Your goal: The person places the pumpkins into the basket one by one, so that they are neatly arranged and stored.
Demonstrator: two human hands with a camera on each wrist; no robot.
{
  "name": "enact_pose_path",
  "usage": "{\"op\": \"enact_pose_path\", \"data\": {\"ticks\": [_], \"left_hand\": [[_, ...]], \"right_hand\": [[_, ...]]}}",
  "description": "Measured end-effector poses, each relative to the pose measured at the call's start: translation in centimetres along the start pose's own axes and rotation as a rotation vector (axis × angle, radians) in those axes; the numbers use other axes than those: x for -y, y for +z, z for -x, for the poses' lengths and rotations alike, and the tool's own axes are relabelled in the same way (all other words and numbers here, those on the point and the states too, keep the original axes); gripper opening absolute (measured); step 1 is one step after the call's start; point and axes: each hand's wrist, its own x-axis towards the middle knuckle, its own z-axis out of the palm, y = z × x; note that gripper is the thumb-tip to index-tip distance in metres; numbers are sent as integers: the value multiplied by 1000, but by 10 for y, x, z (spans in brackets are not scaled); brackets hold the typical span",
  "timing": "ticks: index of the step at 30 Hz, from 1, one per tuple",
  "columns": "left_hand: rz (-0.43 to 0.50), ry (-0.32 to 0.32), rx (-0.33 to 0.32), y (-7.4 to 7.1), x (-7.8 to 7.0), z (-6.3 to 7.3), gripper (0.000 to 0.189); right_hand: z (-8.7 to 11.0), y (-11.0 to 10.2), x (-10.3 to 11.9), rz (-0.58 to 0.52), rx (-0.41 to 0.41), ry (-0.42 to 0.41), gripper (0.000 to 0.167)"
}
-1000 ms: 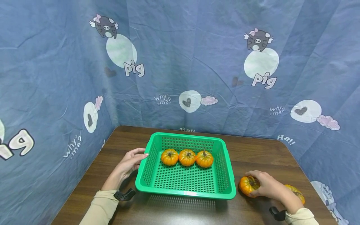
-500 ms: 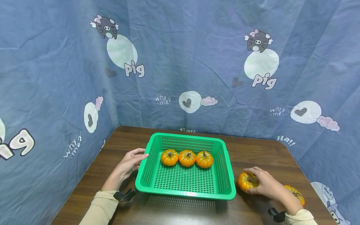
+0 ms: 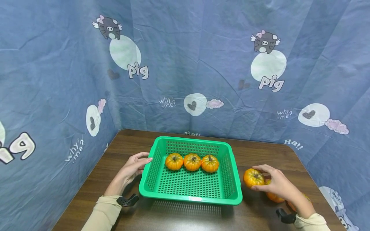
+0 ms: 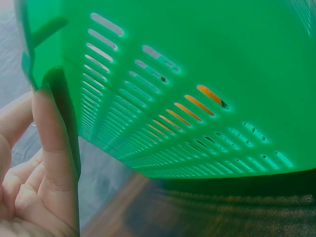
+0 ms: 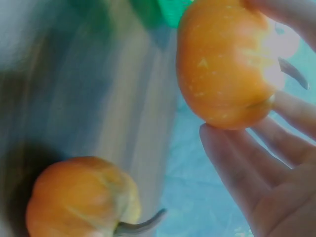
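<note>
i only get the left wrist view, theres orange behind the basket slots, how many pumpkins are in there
Observer: Three pumpkins sit in a row inside the green basket.
Operator: and the right hand, holding anything
Observer: Yes, another pumpkin, beside the basket rather than over it.
Operator: any more outside the basket
Observer: At least two other pumpkins, partly hidden by the right hand and forearm in the head view.
</note>
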Motion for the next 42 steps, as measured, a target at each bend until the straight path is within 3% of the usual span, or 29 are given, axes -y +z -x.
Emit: {"op": "enact_pose_path", "data": {"ticks": [13, 22, 42], "left_hand": [[-14, 8, -7, -2, 2, -1, 28], [-13, 7, -2, -2, 2, -1, 30], [-21, -11, -18, 0, 0, 1, 34]], "right_hand": [[-16, -10, 18, 37, -1, -25, 67], [-27, -9, 26, 15, -25, -91, 68], [-57, 3, 55, -37, 63, -128, 69]]}}
